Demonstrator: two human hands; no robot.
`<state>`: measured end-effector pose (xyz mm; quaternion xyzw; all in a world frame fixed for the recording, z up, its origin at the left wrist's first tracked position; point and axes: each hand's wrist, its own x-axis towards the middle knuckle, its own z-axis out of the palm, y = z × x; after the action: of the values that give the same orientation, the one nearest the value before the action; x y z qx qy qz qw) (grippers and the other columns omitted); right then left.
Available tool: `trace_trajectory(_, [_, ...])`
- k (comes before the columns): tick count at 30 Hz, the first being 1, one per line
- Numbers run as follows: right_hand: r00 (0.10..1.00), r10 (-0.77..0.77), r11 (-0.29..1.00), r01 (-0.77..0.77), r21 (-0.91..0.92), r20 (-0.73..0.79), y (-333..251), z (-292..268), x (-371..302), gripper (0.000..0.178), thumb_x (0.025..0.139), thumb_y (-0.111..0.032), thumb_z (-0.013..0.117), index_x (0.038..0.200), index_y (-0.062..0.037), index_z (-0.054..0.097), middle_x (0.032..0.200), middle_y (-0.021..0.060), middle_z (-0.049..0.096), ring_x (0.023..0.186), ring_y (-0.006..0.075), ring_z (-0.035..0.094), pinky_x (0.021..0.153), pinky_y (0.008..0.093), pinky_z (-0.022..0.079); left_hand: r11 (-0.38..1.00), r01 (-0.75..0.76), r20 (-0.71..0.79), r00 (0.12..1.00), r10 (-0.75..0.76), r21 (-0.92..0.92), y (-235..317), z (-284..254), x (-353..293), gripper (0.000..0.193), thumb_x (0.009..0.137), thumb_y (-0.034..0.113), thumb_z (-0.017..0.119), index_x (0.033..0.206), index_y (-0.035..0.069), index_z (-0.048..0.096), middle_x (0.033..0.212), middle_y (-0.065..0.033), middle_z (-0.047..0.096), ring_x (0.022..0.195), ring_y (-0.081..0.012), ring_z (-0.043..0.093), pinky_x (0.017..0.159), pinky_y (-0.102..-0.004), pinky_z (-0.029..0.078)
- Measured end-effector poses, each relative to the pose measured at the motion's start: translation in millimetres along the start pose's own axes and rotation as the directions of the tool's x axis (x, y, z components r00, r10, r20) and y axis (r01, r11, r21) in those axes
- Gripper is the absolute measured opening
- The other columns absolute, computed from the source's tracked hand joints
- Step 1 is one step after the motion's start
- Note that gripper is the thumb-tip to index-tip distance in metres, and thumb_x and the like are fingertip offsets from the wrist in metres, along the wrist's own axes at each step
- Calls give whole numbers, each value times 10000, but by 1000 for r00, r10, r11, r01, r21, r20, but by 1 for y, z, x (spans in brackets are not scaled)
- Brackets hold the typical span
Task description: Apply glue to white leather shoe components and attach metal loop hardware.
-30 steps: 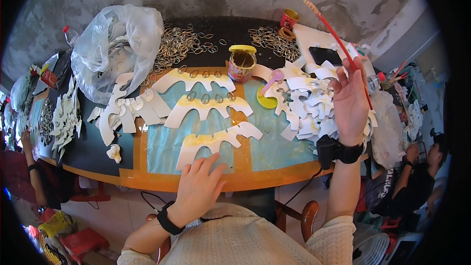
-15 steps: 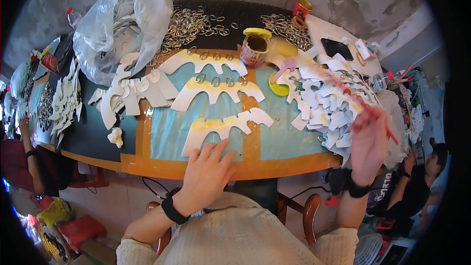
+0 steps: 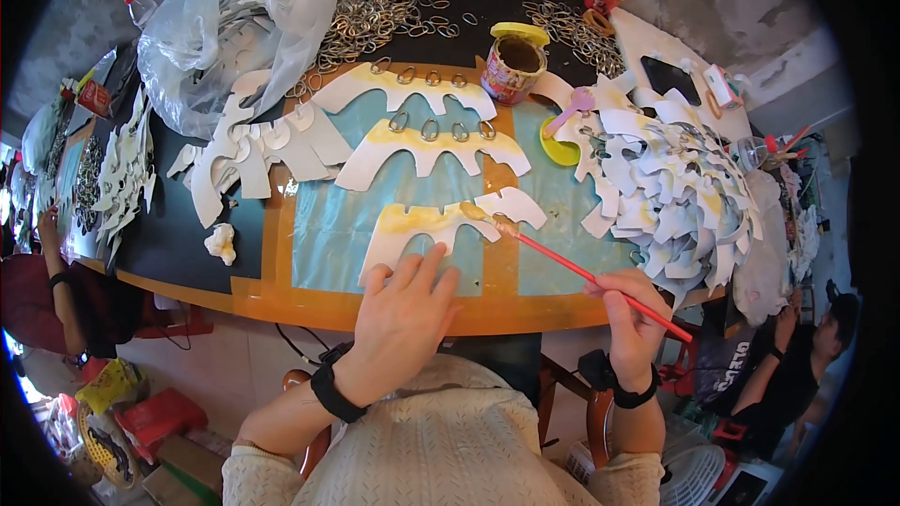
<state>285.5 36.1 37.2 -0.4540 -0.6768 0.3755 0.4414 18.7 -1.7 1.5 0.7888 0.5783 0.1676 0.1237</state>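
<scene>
My right hand (image 3: pixel 630 326) is closed round the red handle of a brush (image 3: pixel 572 267). Its tip, coated in yellowish paste, touches the upper edge of the nearest white arched cutout (image 3: pixel 379 245). Yellow paste covers the left and middle of that edge. With fingers spread, my left hand (image 3: pixel 403 319) rests its fingertips on the cutout's lower side. Beyond it lie two similar cutouts, a middle one (image 3: pixel 359 167) and a far one (image 3: pixel 342 92), both yellow along the top and bearing several metal rings (image 3: pixel 430 130).
Behind stands an open tin (image 3: pixel 514 70) of brown paste. White cutouts (image 3: pixel 670 183) heap up on the right; others (image 3: pixel 305 145) lie left beside a plastic bag (image 3: pixel 173 61). Metal rings (image 3: pixel 370 19) pile at the back. Two people sit at either side.
My right hand has swung left and nearer, bringing the brush from above the right heap onto the near cutout. My left hand stays on that piece; the whole view has shifted slightly.
</scene>
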Motion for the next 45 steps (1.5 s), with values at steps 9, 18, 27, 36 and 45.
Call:
trace_trajectory(9, [997, -40, 994, 47, -103, 64, 3, -6, 6, 137, 890, 19, 616, 980, 23, 719, 926, 134, 724, 849, 230, 666, 776, 309, 508, 1000, 10, -3, 1000, -10, -3, 0, 0, 0, 399, 797, 190, 766, 1147, 69, 616, 1349, -120, 574, 1126, -263, 552, 908, -420, 376])
trace_trajectory(18, [998, -44, 993, 47, -108, 34, 3, -6, 5, 136, 890, 25, 614, 981, 19, 714, 919, 135, 718, 843, 225, 663, 771, 303, 504, 1000, 15, 14, 1000, -15, -20, 0, -2, 0, 391, 809, 181, 759, 1156, 67, 619, 1357, -127, 570, 1139, -265, 551, 917, -427, 371])
trace_trajectory(27, [998, -58, 988, 59, -140, 16, 5, -5, 11, 126, 896, 28, 613, 978, 28, 708, 905, 131, 718, 814, 219, 666, 754, 302, 507, 999, 25, 32, 999, -24, -22, 2, -3, 2, 383, 814, 176, 753, 1154, 64, 619, 1368, -116, 559, 1132, -266, 549, 912, -430, 368])
trace_trajectory(36, [998, -62, 987, 60, -147, -9, 1, -8, 7, 137, 905, 46, 601, 993, 36, 705, 892, 139, 721, 810, 215, 679, 741, 294, 522, 999, 31, 40, 999, -30, -34, 2, -3, 2, 385, 811, 167, 749, 1157, 67, 614, 1372, -112, 556, 1127, -265, 549, 912, -427, 365])
trace_trajectory(45, [997, 11, 998, -16, -67, -70, 2, 4, 8, 145, 929, 35, 589, 1021, 56, 700, 885, 138, 726, 804, 195, 691, 750, 293, 537, 999, 32, 45, 998, -32, -10, 2, -3, 2, 384, 807, 164, 748, 1155, 76, 614, 1383, -106, 550, 1130, -261, 548, 911, -424, 365])
